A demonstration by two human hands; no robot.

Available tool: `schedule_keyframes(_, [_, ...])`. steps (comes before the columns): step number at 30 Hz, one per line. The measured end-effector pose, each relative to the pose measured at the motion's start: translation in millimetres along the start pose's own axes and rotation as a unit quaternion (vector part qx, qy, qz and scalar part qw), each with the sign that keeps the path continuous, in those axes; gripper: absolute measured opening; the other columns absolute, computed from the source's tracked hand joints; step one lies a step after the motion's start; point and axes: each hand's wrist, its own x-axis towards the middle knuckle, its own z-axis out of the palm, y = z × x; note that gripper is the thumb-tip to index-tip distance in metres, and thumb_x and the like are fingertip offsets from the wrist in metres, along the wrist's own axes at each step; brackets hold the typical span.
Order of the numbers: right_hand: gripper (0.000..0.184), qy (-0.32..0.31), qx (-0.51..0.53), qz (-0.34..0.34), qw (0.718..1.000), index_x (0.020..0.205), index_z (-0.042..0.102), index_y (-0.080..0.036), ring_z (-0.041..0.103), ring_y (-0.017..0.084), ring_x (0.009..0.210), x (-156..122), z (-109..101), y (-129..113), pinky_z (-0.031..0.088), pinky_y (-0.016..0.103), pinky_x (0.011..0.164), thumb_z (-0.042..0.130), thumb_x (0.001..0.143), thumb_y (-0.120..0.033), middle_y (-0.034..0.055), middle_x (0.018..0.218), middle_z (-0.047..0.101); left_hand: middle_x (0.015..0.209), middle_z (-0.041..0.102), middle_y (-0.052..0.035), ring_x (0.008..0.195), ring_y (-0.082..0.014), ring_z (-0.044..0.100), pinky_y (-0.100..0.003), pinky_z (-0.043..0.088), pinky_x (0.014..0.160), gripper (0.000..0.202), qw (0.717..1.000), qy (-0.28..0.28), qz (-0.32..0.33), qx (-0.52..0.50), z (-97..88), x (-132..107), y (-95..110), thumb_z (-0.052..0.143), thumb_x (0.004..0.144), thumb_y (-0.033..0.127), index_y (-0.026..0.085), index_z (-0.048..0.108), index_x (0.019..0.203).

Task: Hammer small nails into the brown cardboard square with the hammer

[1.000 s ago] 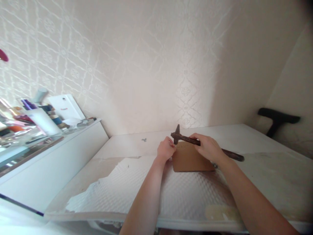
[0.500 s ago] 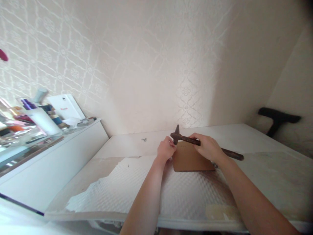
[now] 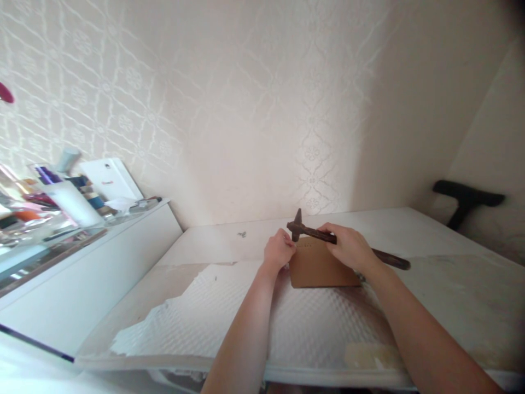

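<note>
A flat brown board point(image 3: 318, 269) lies on the white padded sheet point(image 3: 246, 323) that covers the table. My right hand point(image 3: 348, 249) is closed round the handle of a dark, rusty hammer point(image 3: 311, 232), close behind its head; the handle's end sticks out to the right. The hammer head hovers just above the board's far left corner. My left hand point(image 3: 279, 250) is pinched at that corner, right under the hammer head; what its fingertips hold is too small to make out.
A white table top point(image 3: 410, 230) runs back to a patterned wall. Small dark bits point(image 3: 241, 234) lie near the wall. A white shelf point(image 3: 102, 241) at left carries bottles and clutter. A black chair armrest point(image 3: 465, 197) stands at right.
</note>
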Motion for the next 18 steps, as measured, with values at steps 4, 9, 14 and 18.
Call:
schedule_keyframes(4, [0.038, -0.009, -0.001, -0.008, 1.000, 0.096, 0.058, -0.028, 0.059, 0.020, 0.083, -0.4, -0.2, 0.0, 0.038, 0.026, 0.066, 0.047, 0.065, -0.009, -0.0010, 0.089, 0.066, 0.085, 0.065, -0.0014, 0.082, -0.0154, 0.060, -0.023, 0.043, 0.069, 0.020, 1.000, 0.005, -0.002, 0.006, 0.4, 0.1, -0.2, 0.059, 0.067, 0.020, 0.021, 0.047, 0.083])
schedule_keyframes(9, [0.037, -0.006, -0.011, 0.001, 1.000, 0.096, 0.058, -0.028, 0.059, 0.021, 0.082, -1.0, -1.3, -1.9, 0.037, 0.026, 0.064, 0.047, 0.066, -0.010, -0.0012, 0.090, 0.066, 0.084, 0.065, -0.0014, 0.083, -0.0158, 0.060, -0.023, 0.043, 0.069, 0.021, 1.000, 0.010, -0.002, 0.004, 0.6, 0.1, 0.1, 0.060, 0.066, 0.019, 0.021, 0.048, 0.082])
schedule_keyframes(14, [0.036, -0.003, -0.002, -0.002, 1.000, 0.097, 0.058, -0.028, 0.059, 0.020, 0.083, -0.3, -0.8, -1.8, 0.038, 0.026, 0.066, 0.048, 0.067, -0.011, -0.0010, 0.090, 0.066, 0.085, 0.065, -0.0014, 0.084, -0.0160, 0.060, -0.023, 0.043, 0.070, 0.020, 1.000, 0.005, -0.010, 0.002, -0.1, -0.2, 0.6, 0.059, 0.067, 0.019, 0.021, 0.048, 0.083])
schedule_keyframes(18, [0.038, -0.014, 0.001, -0.006, 1.000, 0.096, 0.059, -0.028, 0.059, 0.020, 0.083, -0.2, -0.5, -1.4, 0.038, 0.026, 0.066, 0.047, 0.065, -0.008, -0.0011, 0.090, 0.066, 0.087, 0.064, -0.0021, 0.085, -0.0165, 0.059, -0.023, 0.043, 0.070, 0.021, 1.000, 0.005, -0.009, 0.005, -0.3, -0.7, 1.2, 0.060, 0.066, 0.019, 0.021, 0.048, 0.084])
